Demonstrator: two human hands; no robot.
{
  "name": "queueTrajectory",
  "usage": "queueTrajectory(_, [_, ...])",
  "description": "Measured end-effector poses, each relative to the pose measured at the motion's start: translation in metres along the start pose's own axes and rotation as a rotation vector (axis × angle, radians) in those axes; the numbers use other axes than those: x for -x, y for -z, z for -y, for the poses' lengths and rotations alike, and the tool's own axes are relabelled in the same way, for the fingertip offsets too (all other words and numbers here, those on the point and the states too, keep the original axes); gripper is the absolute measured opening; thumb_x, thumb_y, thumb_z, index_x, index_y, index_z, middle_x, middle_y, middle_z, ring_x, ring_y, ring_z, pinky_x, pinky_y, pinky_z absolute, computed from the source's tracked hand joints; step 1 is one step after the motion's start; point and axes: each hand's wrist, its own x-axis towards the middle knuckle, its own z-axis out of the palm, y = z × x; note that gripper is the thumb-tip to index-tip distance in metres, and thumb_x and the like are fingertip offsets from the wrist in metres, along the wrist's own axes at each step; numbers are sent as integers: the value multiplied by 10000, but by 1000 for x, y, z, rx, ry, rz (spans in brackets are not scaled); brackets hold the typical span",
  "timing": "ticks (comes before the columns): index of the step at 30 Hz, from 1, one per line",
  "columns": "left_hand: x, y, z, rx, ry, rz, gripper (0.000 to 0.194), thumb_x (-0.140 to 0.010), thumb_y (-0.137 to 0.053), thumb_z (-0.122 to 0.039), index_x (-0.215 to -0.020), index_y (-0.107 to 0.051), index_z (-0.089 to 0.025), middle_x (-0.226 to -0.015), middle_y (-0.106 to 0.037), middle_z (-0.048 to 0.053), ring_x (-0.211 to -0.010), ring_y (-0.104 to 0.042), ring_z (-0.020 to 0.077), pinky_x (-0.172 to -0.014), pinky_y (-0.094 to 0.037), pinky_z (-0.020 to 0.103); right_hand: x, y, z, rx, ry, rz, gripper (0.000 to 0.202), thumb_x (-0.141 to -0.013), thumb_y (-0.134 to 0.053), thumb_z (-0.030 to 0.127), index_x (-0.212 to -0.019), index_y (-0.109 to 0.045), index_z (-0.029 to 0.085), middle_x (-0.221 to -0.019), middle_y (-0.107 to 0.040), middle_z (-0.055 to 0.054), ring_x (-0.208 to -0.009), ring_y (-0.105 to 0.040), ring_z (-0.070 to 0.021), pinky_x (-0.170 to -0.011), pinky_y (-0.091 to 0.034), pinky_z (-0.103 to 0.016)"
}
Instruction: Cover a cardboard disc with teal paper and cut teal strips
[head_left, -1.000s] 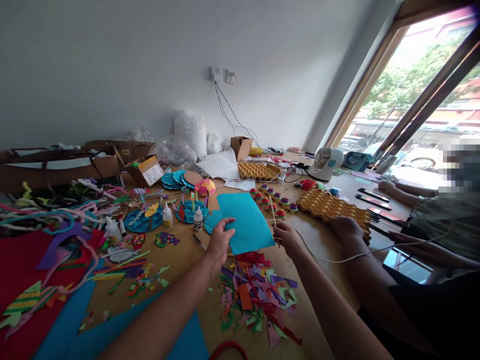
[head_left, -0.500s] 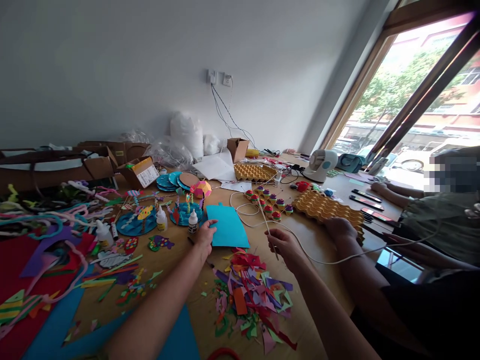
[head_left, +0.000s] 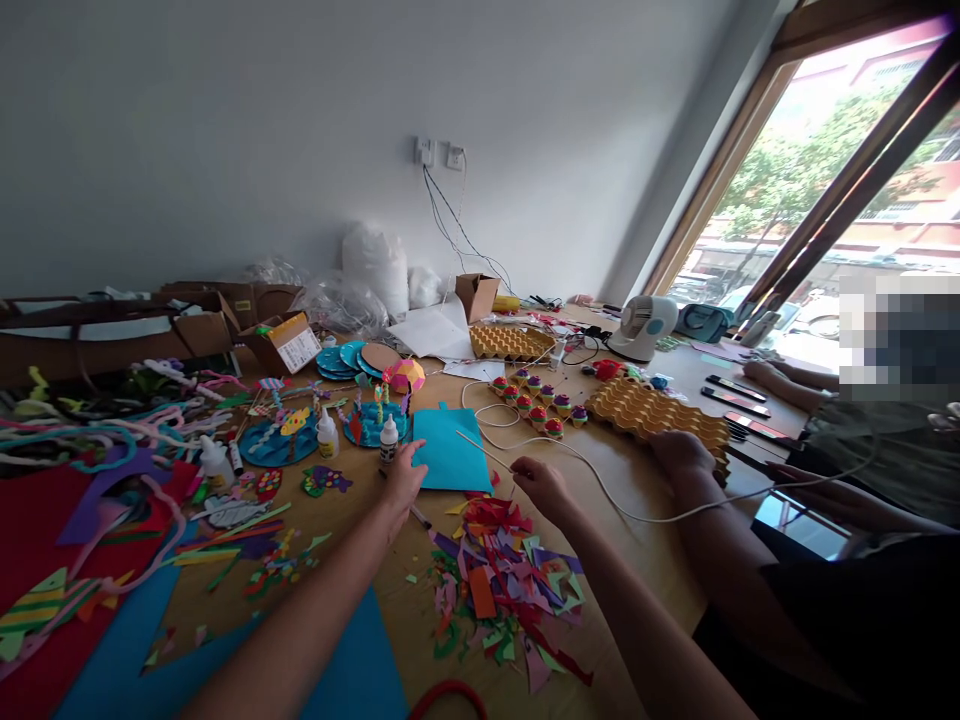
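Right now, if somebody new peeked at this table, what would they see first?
Probably the bright pile of paper scraps in front, just below the right hand, which holds a thin wooden stick. Next comes the blue sheet lying flat mid-table, with the left hand at its edge. Beyond, little colourful cupcakes stand beside a yellow egg tray that another person's hand touches.

Daylight pours in through the window [head_left: 840, 190], which is overexposed with a pinkish fringe. The wall left of it is evenly lit; shadows look soft. Lines bow toward the edges, and the near foreground seems slightly blurred.
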Motion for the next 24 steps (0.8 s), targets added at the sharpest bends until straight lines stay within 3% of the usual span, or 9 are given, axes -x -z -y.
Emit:
queueTrajectory(3, [21, 6, -12, -63, -36, 57, 281, -837, -524, -272, -1108, -526, -197, -1188, -522, 80, -987, -548, 220, -809, -459, 432, 1, 0, 1, 34, 45, -6, 134, -627, -524, 162, -680, -640, 202, -700, -628, -32, -673, -538, -181, -616, -366, -265])
queueTrajectory(7, [50, 25, -44, -103, -85, 182, 272, -811, -556, -230, -1074, -545, -163, -1210, -519, 83, -1079, -500, 248, -883, -400, 480, 13, 4, 8, 36, 116, 32, 157, -683, -500, 207, -754, -639, 195, -751, -625, -37, -684, -547, -175, -629, -391, -263])
queueTrajectory(9, [61, 38, -63, -119, -98, 233, 239, -783, -538, -161, -1020, -570, -174, -1129, -582, 65, -1128, -472, 218, -948, -359, 386, 22, 4, 17, 28, 158, 68, 176, -715, -483, 229, -795, -636, 192, -785, -626, -37, -693, -551, -165, -635, -401, -252])
queueTrajectory(15, [103, 77, -100, -262, -94, 341, 190, -759, -511, -224, -910, -621, -188, -895, -659, 35, -906, -598, 207, -809, -459, 311, 43, -19, 44, 89, 226, 164, 182, -760, -463, 207, -799, -640, 188, -801, -623, -34, -723, -549, -154, -643, -380, -235])
queueTrajectory(17, [126, 89, -102, -347, -83, 412, 172, -758, -531, -232, -877, -654, -218, -863, -677, 18, -858, -616, 205, -763, -477, 288, 43, -28, 46, 131, 212, 175, 189, -770, -457, 193, -803, -643, 181, -800, -623, -40, -736, -550, -161, -639, -367, -240])
queueTrajectory(20, [162, 109, -94, -645, -130, 586, 232, -807, -486, -265, -973, -642, -308, -990, -674, -21, -934, -607, 192, -809, -469, 257, 39, -35, 45, 190, 184, 186, 188, -789, -457, 185, -808, -644, 177, -829, -625, -48, -759, -554, -168, -635, -356, -243])
queueTrajectory(24, [196, 136, -73, -768, -188, 552, 314, -779, -533, -308, -1076, -605, -385, -1083, -664, -49, -1010, -594, 204, -877, -440, 248, 28, -38, 45, 248, 127, 190, 182, -812, -460, 146, -850, -636, 173, -906, -622, -58, -818, -558, -167, -683, -375, -250])
